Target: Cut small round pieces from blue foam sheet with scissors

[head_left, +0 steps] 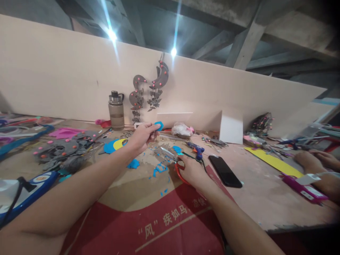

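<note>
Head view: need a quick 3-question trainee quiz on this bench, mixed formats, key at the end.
1. True or false: the left hand holds a small blue cutout raised above the table.
2. Which tool is in the grip of the right hand? A) the glue gun B) the red-handled scissors C) the black phone
3. Fill in: the water bottle stands against the ____ at the back of the table.

Key:
1. True.
2. B; the glue gun and phone lie on the table beside that hand.
3. Wall board, left of the hanging grey moon ornaments.
</note>
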Tool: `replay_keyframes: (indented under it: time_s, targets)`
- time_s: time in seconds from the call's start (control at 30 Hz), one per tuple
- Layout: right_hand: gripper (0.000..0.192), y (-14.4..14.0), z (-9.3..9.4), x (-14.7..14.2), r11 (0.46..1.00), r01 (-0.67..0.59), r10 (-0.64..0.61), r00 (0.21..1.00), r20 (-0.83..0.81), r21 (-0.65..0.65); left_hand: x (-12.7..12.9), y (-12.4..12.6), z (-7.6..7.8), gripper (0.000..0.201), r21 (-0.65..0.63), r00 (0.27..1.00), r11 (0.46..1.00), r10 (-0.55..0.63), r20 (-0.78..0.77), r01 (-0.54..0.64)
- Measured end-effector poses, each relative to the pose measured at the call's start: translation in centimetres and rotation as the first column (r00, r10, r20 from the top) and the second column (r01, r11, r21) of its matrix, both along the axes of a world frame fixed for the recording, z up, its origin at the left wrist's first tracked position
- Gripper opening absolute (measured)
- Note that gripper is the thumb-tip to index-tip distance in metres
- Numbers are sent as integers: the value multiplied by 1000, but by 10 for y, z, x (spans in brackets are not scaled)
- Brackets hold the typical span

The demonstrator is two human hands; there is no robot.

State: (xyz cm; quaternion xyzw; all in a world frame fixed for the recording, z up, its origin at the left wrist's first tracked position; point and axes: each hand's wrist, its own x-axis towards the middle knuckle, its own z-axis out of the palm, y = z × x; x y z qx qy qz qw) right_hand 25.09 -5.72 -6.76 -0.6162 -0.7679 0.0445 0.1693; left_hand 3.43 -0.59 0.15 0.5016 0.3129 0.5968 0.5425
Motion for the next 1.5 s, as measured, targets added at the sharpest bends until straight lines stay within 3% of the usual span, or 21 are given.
replay_keyframes:
  time_s: [0.13, 0.27, 0.37, 0.47, 0.57, 0.73, 0.83, 0.93, 0.97, 1.0, 1.07, 1.13, 1.3, 1.4, 1.5]
  targets:
    - [44, 5, -7, 4, 999, -12, 15, 997, 82, -38, 3, 5, -11, 26, 12, 1000, 1000, -10, -29, 10]
    - [39, 1, -4, 0, 995, -56, 52, 997, 48, 87, 5, 20, -41, 27, 47, 987, 999, 12, -160, -5]
    - [40, -7, -2, -13, 953, -242, 259, 963, -76, 180, 5, 27, -63, 26, 126, 944, 985, 150, -293, -117]
    - [48, -12, -6, -32, 881, -464, 473, 875, -108, 96, 6, 26, -74, 24, 194, 891, 964, 245, -382, -182]
    - [57, -12, -14, -47, 835, -549, 548, 836, -27, -39, 6, 22, -77, 23, 233, 877, 949, 292, -382, -214]
    - [63, -27, -12, -50, 824, -537, 547, 837, 6, -180, 4, 21, -81, 23, 282, 863, 923, 354, -361, -262]
    - [62, -60, 4, -39, 788, -571, 555, 821, -136, -231, 2, 22, -84, 23, 324, 859, 912, 364, -360, -250]
    - [46, -100, 27, -26, 671, -660, 546, 748, -378, -338, 1, 24, -84, 25, 336, 872, 912, 350, -343, -234]
    - [42, -110, 34, -23, 660, -662, 501, 741, -447, -356, 1, 24, -84, 25, 335, 878, 914, 343, -334, -229]
    - [41, -117, 40, -21, 676, -653, 457, 735, -501, -340, 1, 25, -83, 25, 333, 884, 916, 336, -325, -226]
    - [41, -117, 45, -22, 770, -584, 388, 748, -539, -257, 1, 25, -82, 26, 326, 892, 918, 328, -310, -225]
    - [45, -103, 41, -30, 836, -513, 376, 795, -476, -195, 0, 24, -81, 25, 320, 894, 920, 326, -306, -226]
    - [64, -52, 4, -68, 862, -487, 471, 872, -132, -142, -4, 23, -80, 23, 323, 886, 924, 314, -342, -203]
    - [72, -54, -8, -79, 808, -556, 552, 830, -80, -194, -5, 23, -81, 24, 325, 882, 920, 329, -338, -218]
    - [72, -87, -1, -70, 709, -660, 627, 751, -206, -249, -6, 25, -83, 24, 339, 868, 911, 353, -348, -235]
